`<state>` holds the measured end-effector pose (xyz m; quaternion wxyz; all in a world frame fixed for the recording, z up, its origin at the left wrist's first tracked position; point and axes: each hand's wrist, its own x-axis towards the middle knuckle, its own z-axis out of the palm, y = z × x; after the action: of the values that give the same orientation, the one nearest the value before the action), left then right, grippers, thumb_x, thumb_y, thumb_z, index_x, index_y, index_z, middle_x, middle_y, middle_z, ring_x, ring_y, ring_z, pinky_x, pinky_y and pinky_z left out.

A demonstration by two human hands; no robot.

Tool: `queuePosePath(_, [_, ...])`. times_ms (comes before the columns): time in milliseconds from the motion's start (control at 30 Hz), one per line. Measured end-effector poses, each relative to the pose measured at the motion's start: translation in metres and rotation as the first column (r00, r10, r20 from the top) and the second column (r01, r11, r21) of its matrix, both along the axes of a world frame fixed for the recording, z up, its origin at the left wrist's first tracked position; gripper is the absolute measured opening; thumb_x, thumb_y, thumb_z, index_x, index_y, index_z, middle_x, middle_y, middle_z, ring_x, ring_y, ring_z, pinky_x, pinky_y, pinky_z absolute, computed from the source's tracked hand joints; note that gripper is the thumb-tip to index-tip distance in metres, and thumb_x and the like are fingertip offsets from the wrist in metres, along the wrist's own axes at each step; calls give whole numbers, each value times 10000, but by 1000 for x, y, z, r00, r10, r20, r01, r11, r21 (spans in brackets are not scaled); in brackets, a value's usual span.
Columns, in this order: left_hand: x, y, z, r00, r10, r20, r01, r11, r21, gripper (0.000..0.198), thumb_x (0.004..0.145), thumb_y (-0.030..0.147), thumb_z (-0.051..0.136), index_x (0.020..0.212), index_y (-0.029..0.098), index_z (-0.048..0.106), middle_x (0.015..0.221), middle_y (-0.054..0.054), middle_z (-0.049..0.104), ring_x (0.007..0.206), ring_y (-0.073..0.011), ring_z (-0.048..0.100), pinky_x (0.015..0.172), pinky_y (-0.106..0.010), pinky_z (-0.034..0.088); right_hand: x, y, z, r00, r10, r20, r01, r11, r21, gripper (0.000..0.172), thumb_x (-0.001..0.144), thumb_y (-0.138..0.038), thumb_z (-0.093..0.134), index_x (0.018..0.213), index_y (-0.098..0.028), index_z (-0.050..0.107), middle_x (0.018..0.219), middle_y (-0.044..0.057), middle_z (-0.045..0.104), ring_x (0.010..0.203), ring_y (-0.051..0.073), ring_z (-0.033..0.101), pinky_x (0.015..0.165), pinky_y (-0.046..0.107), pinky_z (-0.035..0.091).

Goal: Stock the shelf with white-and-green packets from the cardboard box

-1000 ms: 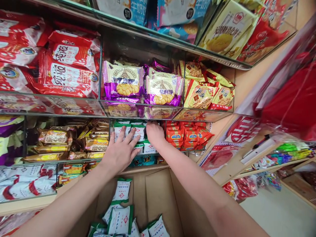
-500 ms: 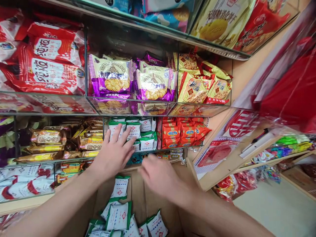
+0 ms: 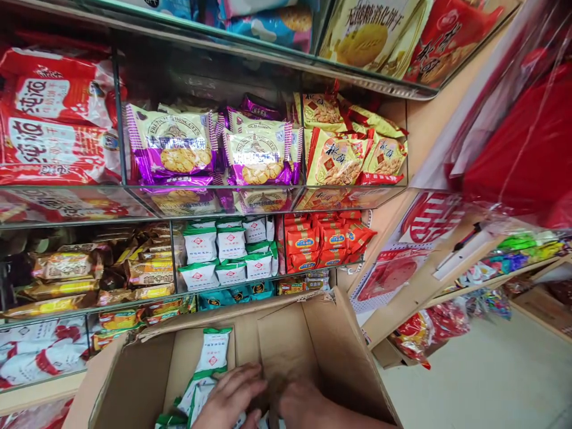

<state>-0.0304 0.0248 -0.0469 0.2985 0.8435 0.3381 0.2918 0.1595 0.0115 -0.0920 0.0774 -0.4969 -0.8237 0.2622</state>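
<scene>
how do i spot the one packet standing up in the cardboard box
Find the open cardboard box at the bottom of the view, below the glass shelves. Against its back wall, above the left hand, one white packet stands on end. Unlike the packets heaped below it, it is upright, with a green top edge and a red diamond mark.

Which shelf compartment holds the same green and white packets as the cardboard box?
The middle compartment under the purple biscuit bags, between gold-brown wrappers and orange-red packs: only its packets are white with green edges.
</scene>
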Motion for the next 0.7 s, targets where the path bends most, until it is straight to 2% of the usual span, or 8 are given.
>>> queuePosePath(67, [-3, -1, 8, 993, 109, 48, -102, 987, -121, 401, 751, 259, 575, 1145, 321, 541, 1181, -72, 609, 1077, -231, 554, 890, -342, 468, 9, 3, 33, 997, -68, 22, 68, 998, -7, 158, 534, -272, 691, 588, -172, 581, 639, 41, 616, 639, 208, 562, 591, 285, 404])
queuePosePath(133, [1, -3, 21, 973, 212, 94, -176, 940, -292, 416, 796, 301, 515, 1208, 266, 466, 1224, -107, 571, 1082, -229, 550, 852, -350, 491, 15, 5, 68, 982, -161, -96, 162, 987, -4, 181, 685, -346, 589, 766, -184, 581, 756, 25, 611, 691, 164, 541, 570, 240, 381])
queuePosePath(200, [11, -6, 35, 958, 244, 149, -151, 873, -463, 450, 784, 368, 524, 1198, 209, 452, 1175, -119, 600, 1060, -232, 563, 831, -347, 502, 14, 7, 95, 891, -273, -362, 246, 962, -122, 201, 754, -376, 518, 788, -180, 545, 680, -16, 549, 618, 110, 484, 519, 198, 342])
queuePosePath(267, [24, -10, 47, 953, 245, 177, -87, 784, -615, 376, 780, 408, 521, 1080, 181, 535, 973, -91, 686, 917, -238, 629, 720, -347, 544, 7, 8, 109, 758, -334, -561, 290, 942, -171, 235, 794, -389, 464, 726, -170, 518, 614, -37, 472, 576, 82, 424, 506, 181, 314])
queuePosePath(367, [37, -16, 58, 937, 293, 191, -54, 659, -750, 288, 767, 423, 540, 856, 156, 597, 720, -50, 699, 666, -196, 651, 605, -309, 542, -5, 8, 107, 630, -417, -655, 419, 893, -166, 338, 824, -399, 400, 582, -164, 423, 533, -45, 366, 515, 71, 343, 473, 191, 265])
queuePosePath(467, [40, -21, 61, 914, 352, 200, -51, 590, -806, 282, 745, 416, 576, 850, 154, 584, 679, -34, 692, 614, -169, 631, 576, -271, 520, -10, 6, 99, 534, -513, -672, 516, 827, -222, 402, 824, -433, 381, 520, -175, 323, 485, -50, 294, 469, 69, 288, 436, 207, 221])
queuePosePath(567, [37, -21, 59, 891, 402, 212, -66, 576, -815, 284, 723, 416, 607, 840, 159, 579, 624, -18, 684, 544, -138, 599, 544, -237, 492, -8, 6, 95, 474, -494, -729, 408, 857, -315, 336, 787, -435, 454, 586, -168, 421, 528, -46, 366, 497, 74, 347, 456, 194, 274])
queuePosePath(700, [31, -17, 47, 831, 502, 240, -151, 618, -771, 261, 716, 431, 607, 838, 206, 554, 675, 31, 666, 573, -115, 597, 524, -197, 464, -4, 4, 90, 443, -473, -761, 211, 881, -424, 285, 640, -355, 648, 793, -160, 506, 662, -35, 496, 590, 86, 452, 542, 191, 361])
